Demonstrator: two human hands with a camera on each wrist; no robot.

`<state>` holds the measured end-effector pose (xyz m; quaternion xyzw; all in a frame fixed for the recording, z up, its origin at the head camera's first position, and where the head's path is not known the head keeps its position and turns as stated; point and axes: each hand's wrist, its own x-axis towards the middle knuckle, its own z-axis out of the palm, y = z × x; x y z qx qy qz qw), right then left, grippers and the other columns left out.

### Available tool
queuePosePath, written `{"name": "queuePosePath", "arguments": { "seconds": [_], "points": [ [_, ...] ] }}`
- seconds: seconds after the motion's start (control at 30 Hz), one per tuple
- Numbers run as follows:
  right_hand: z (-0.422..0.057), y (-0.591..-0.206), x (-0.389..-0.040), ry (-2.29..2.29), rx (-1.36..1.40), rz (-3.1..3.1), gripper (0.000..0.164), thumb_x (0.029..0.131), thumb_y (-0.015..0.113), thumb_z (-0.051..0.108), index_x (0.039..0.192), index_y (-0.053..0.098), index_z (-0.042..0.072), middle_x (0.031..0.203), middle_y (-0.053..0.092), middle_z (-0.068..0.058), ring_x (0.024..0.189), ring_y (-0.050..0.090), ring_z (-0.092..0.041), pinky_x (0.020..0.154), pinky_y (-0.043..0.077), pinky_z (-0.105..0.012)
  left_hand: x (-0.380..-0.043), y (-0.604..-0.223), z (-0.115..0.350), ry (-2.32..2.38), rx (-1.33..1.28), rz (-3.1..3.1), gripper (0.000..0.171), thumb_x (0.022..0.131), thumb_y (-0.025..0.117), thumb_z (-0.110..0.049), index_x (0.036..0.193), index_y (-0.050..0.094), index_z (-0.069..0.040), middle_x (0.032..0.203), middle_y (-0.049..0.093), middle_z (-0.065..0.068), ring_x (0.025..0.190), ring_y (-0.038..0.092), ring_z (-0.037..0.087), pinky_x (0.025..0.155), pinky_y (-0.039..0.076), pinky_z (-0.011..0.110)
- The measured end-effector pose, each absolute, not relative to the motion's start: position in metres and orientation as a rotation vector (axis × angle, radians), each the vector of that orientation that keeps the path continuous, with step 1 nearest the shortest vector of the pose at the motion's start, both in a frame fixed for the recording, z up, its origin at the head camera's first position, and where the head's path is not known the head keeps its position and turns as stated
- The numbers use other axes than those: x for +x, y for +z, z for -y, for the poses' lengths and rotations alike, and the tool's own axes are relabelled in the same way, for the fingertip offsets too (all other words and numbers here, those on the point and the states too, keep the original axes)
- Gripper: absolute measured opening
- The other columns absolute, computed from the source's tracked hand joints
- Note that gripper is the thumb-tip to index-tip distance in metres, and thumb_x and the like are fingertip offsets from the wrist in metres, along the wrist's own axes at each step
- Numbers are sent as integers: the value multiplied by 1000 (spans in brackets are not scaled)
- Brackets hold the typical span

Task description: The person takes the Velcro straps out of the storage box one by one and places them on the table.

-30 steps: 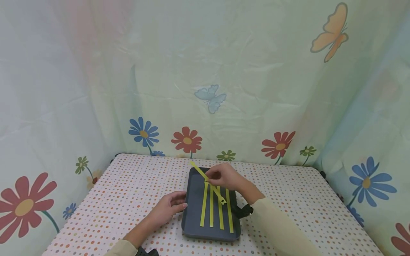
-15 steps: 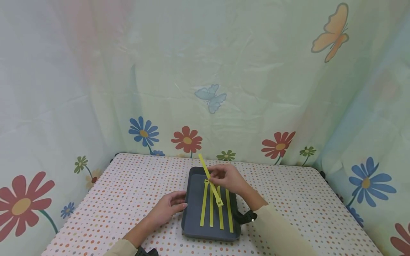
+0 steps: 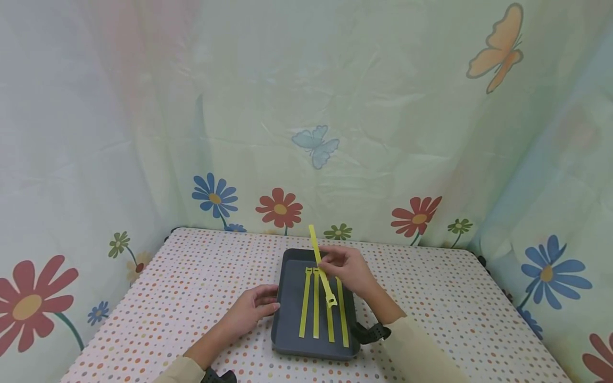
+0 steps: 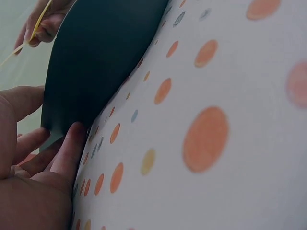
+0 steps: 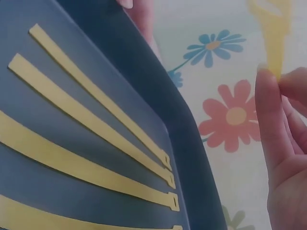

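A dark grey rectangular tray point(image 3: 289, 330) stands on the table, with several yellow hook-and-loop cable ties point(image 3: 304, 308) laid lengthwise in it, roughly side by side. Over the tray's far part, my right hand point(image 3: 349, 270) pinches one more yellow cable tie point(image 3: 330, 294) between thumb and fingertips. That tie is held near its middle; its slotted head points down toward me and its plain end up and away. My left hand point(image 3: 245, 314) rests at the tray's left side. In the left wrist view, its fingertips point(image 4: 74, 132) touch the outer wall, fingers loosely bent.
The table point(image 3: 206, 276) has a dotted white cover. Behind and beside it hangs a curtain point(image 3: 249, 106) printed with flowers and butterflies. Dark straps sit on both wrists, the right one point(image 3: 371, 333) just beside the tray's right edge.
The held cable tie has turned from a leftward slant to nearly lengthwise with the tray. My right hand has shifted slightly right. My left hand and the tray stay in place.
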<state>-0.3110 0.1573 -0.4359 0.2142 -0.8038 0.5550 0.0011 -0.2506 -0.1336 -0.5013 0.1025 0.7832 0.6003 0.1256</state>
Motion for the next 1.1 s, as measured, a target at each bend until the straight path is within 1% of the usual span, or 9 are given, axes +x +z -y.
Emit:
{"name": "queuePosePath", "arguments": {
  "seconds": [0.13,0.23,0.4,0.5,0.63,0.83,0.93,1.1],
  "points": [
    [-158,-435,-307,1833,559,2481,47,92,78,14,136,65,5,93,74,-11,75,74,-16,75,65,-49,-250,-501,134,1754,297,-2273,55,97,72,-26,146,54,-8,145,60,12,129,61,26,102,57,36],
    [-159,-434,-303,1895,504,2440,48,91,79,13,136,65,4,92,75,-9,75,74,-16,75,65,-48,-250,-501,134,1760,310,-2266,55,98,71,-26,147,53,-8,145,59,13,129,61,27,102,57,35],
    [-161,-433,-297,1952,432,2402,50,90,80,15,137,65,6,94,75,-9,76,75,-16,71,66,-37,-250,-500,136,1772,327,-2254,55,98,71,-27,147,53,-8,146,59,13,130,61,27,102,57,35],
    [-163,-433,-294,1983,411,2384,51,91,79,14,139,63,6,97,74,-12,79,75,-16,71,66,-34,-250,-501,136,1775,328,-2251,55,98,71,-27,147,53,-8,145,59,13,130,61,27,101,57,35],
    [-166,-434,-291,2018,387,2355,52,92,78,13,140,62,6,99,74,-15,82,76,-16,73,66,-36,-250,-502,136,1770,325,-2262,55,98,71,-27,147,53,-9,145,59,13,130,61,27,101,57,35],
    [-171,-434,-286,2017,334,2332,51,92,78,12,140,62,8,99,74,-13,85,77,-15,72,66,-35,-250,-502,136,1774,331,-2262,56,98,71,-27,147,52,-9,145,59,13,129,61,27,100,57,34],
    [-172,-435,-284,2009,301,2321,50,92,77,11,140,63,9,100,74,-13,86,77,-14,72,66,-34,-250,-503,136,1771,330,-2267,59,98,71,-27,150,50,-9,145,58,14,129,61,27,100,58,34],
    [-175,-437,-281,2007,236,2309,51,92,79,14,140,63,10,103,74,-14,87,77,-17,74,66,-36,-251,-503,136,1759,333,-2274,64,98,72,-28,153,46,-10,147,56,16,130,60,28,100,58,33]
  ]
}}
